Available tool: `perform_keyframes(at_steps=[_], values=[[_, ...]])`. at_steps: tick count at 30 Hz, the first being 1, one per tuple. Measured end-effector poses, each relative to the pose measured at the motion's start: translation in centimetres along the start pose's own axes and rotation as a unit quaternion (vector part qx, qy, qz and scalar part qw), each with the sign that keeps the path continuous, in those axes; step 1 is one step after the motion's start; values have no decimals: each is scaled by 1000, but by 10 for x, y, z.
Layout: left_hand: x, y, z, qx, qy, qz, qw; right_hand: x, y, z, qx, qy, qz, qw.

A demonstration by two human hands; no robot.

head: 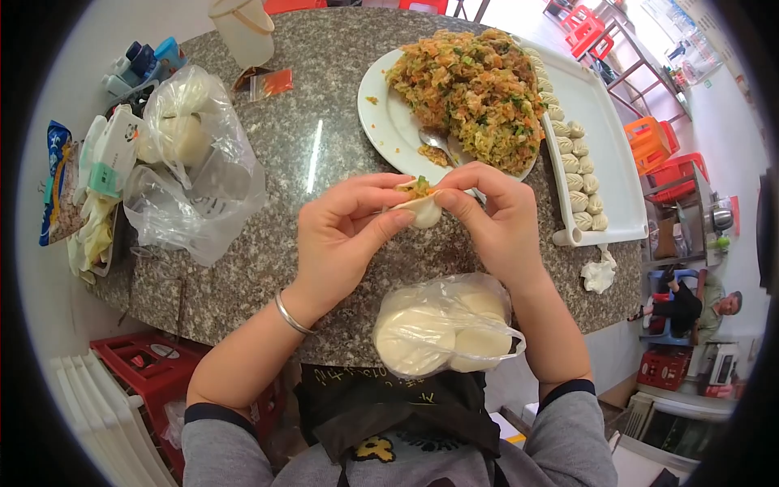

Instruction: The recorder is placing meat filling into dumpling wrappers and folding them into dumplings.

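Note:
Both hands hold one partly folded dumpling (424, 212) with vegetable filling showing at its top. My left hand (347, 228) pinches its left edge between thumb and fingers; my right hand (492, 218) pinches the right edge. Just beyond them, a mound of chopped filling (471, 91) is heaped on a white plate (380, 131), with a metal spoon (439, 143) at its near side. Nearer my body, a clear plastic bag (447, 325) holds round dough wrappers. Pleated dumplings (577, 176) stand in rows along the left side of a white tray (621, 164).
On the left of the speckled stone table (292, 140) lie a plastic bag of pale dough (188, 131), a tissue pack (115, 152) and other packets. A plastic pitcher (243, 36) stands at the far left. Crumpled tissue (599, 274) lies below the tray. A person (706, 304) sits at the right.

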State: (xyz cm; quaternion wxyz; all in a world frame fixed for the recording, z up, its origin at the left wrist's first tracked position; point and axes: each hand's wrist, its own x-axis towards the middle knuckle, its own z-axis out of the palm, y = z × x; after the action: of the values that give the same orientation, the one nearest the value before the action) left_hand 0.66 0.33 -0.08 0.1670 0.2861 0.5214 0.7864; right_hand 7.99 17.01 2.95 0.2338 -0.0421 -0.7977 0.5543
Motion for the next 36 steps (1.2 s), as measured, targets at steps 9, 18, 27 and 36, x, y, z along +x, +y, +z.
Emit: perform_keyframes(at_steps=[9,18,27,36], values=[[-4,-2,-1,27,-24,13,999,1,0,1,-7,-56,-23,998],[-3,3,2,145,-14,26,989,-1,-1,3,-62,-37,-64,995],[-4,1,-2,128,-50,60,989,1,0,1,-39,-82,-53,994],[-4,-3,0,80,13,20,997,-2,2,6,-48,-39,-58,996]])
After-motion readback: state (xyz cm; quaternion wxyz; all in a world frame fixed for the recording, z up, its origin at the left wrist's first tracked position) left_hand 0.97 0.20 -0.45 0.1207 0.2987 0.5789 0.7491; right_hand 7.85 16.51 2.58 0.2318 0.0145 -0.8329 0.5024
